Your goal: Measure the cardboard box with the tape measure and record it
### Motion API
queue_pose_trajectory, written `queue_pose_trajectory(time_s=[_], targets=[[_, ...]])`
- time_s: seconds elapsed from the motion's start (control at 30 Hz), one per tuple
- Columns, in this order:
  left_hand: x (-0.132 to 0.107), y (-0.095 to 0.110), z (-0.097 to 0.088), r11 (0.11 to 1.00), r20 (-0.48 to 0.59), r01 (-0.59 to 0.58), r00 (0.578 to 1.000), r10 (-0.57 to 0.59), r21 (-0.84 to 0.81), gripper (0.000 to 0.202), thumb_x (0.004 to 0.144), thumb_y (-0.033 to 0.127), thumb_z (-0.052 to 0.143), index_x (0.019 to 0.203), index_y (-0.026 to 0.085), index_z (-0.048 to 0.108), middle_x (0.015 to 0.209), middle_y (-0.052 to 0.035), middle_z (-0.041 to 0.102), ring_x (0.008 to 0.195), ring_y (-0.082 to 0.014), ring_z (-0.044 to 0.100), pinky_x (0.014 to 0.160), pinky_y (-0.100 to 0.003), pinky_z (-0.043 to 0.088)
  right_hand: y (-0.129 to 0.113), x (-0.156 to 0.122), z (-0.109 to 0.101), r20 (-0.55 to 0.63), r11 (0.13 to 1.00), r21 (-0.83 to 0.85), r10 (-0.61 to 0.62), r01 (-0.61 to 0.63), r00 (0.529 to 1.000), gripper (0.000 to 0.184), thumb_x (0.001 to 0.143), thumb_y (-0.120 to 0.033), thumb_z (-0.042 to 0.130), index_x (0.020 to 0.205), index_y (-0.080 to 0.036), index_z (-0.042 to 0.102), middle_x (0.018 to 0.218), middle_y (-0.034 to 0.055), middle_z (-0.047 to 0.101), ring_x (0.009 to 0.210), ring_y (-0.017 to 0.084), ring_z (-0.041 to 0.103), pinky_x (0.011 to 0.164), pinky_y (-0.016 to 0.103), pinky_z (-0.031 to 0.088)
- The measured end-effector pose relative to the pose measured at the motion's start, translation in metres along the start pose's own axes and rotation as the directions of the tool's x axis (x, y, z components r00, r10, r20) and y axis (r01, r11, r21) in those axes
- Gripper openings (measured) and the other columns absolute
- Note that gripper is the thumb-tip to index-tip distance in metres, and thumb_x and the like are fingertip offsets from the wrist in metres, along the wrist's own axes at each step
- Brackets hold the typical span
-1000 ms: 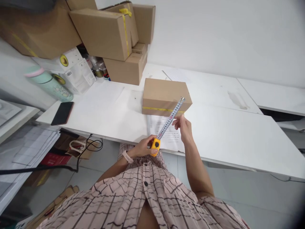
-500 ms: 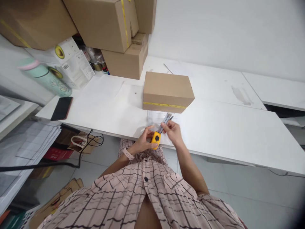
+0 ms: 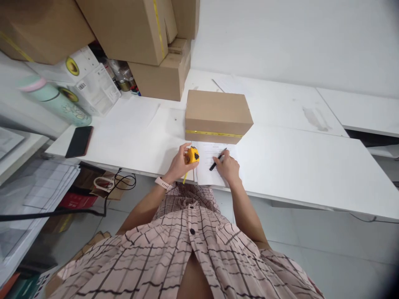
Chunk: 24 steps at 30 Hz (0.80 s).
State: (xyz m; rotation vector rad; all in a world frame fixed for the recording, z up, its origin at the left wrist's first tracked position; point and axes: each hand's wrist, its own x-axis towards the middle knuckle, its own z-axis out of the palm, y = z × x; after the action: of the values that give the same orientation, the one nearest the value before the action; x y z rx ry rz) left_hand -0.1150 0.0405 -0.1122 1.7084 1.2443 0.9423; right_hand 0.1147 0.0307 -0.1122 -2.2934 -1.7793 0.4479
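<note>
Left grip (image 3: 180,164) is closed around a yellow tape measure (image 3: 193,154); right grip (image 3: 229,168) is pinched on a black pen (image 3: 217,162). On the white worktop (image 3: 286,162), the cardboard box (image 3: 218,107) keeps its place, a yellow strip (image 3: 215,133) along its near face. Printed paper (image 3: 207,174) lies just in front of it, more of the sheet showing than half a second ago. The tape measure has moved from the worktop's near edge to the paper's left border; its blade, stretched toward the box a second ago, is drawn in. A yellow strap (image 3: 185,178) hangs below the left grip. The pen now slants over the paper.
</note>
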Motion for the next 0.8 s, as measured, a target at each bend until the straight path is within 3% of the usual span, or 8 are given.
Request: queue_pose_trajectory(time_s=[0.07, 0.17, 0.27, 0.4, 0.57, 0.7, 0.8], targets=[[0.015, -0.001, -0.007, 0.966, -0.040, -0.053, 0.997, 0.065, 0.251, 0.076, 0.077, 0.028, 0.076, 0.142, 0.025, 0.039, 0.132, -0.0112, 0.056, 0.111, -0.0267, 0.060, 0.095, -0.044, 0.050, -0.003, -0.001, -0.002, 0.036, 0.999, -0.039, -0.013, 0.014, 0.999, 0.034, 0.095, -0.033, 0.047, 0.126, -0.018, 0.050, 0.100, 0.0137, 0.073, 0.090, 0.029, 0.068, 0.075, 0.035, 0.043], [0.033, -0.003, -0.013, 0.842, -0.018, -0.095, 0.992, 0.124, 0.532, 0.066, 0.081, 0.022, 0.069, 0.142, 0.021, 0.043, 0.132, -0.0121, 0.059, 0.116, -0.0314, 0.057, 0.101, -0.049, 0.046, -0.007, -0.001, -0.007, 0.079, 0.996, -0.081, -0.018, 0.025, 0.997, 0.037, 0.091, -0.019, 0.043, 0.127, -0.016, 0.053, 0.103, 0.0154, 0.073, 0.092, 0.030, 0.068, 0.077, 0.036, 0.044], [0.045, -0.007, -0.013, 0.749, 0.006, -0.118, 0.989, 0.151, 0.652, 0.061, 0.083, 0.018, 0.064, 0.141, 0.018, 0.046, 0.132, -0.0131, 0.059, 0.115, -0.0331, 0.055, 0.101, -0.049, 0.045, -0.008, 0.000, -0.011, 0.100, 0.994, -0.095, -0.043, 0.052, 0.994, 0.037, 0.091, -0.015, 0.041, 0.124, -0.014, 0.057, 0.105, 0.0166, 0.073, 0.092, 0.030, 0.068, 0.079, 0.037, 0.045], [0.049, -0.012, -0.009, 0.712, 0.060, -0.153, 0.986, 0.154, 0.686, 0.053, 0.084, 0.016, 0.060, 0.136, 0.018, 0.052, 0.139, -0.0130, 0.056, 0.123, -0.0334, 0.050, 0.106, -0.050, 0.043, 0.001, -0.003, -0.012, 0.098, 0.992, -0.036, -0.113, 0.117, 0.989, 0.038, 0.092, -0.014, 0.038, 0.123, -0.013, 0.061, 0.113, 0.0160, 0.072, 0.098, 0.028, 0.068, 0.084, 0.036, 0.046], [0.021, -0.015, 0.009, 0.679, -0.001, -0.178, 0.967, 0.255, 0.713, 0.045, 0.087, 0.017, 0.058, 0.132, 0.011, 0.056, 0.156, -0.0190, 0.039, 0.147, -0.0374, 0.030, 0.123, -0.060, 0.019, 0.019, -0.012, -0.008, 0.068, 0.966, 0.011, -0.259, 0.259, 0.964, 0.045, 0.088, -0.007, 0.038, 0.126, -0.013, 0.062, 0.117, 0.0149, 0.068, 0.105, 0.026, 0.063, 0.088, 0.034, 0.046], [-0.022, -0.019, 0.024, 0.720, 0.151, -0.354, 0.931, 0.332, 0.597, 0.037, 0.095, 0.035, 0.055, 0.127, 0.015, 0.060, 0.146, -0.0148, 0.055, 0.143, -0.0329, 0.040, 0.123, -0.057, 0.023, 0.025, -0.017, -0.004, 0.001, 0.948, -0.021, -0.317, 0.317, 0.948, 0.042, 0.088, -0.006, 0.037, 0.120, -0.016, 0.063, 0.110, 0.0144, 0.064, 0.105, 0.027, 0.056, 0.086, 0.035, 0.045], [-0.042, -0.022, 0.029, 0.747, 0.250, -0.385, 0.922, 0.294, 0.541, 0.042, 0.097, 0.039, 0.054, 0.132, 0.017, 0.059, 0.145, -0.0129, 0.057, 0.140, -0.0320, 0.045, 0.122, -0.057, 0.024, 0.023, -0.022, -0.003, -0.120, 0.953, 0.082, -0.282, 0.293, 0.952, 0.019, 0.094, -0.024, 0.046, 0.103, -0.019, 0.062, 0.102, 0.0128, 0.064, 0.100, 0.027, 0.055, 0.086, 0.036, 0.045]])
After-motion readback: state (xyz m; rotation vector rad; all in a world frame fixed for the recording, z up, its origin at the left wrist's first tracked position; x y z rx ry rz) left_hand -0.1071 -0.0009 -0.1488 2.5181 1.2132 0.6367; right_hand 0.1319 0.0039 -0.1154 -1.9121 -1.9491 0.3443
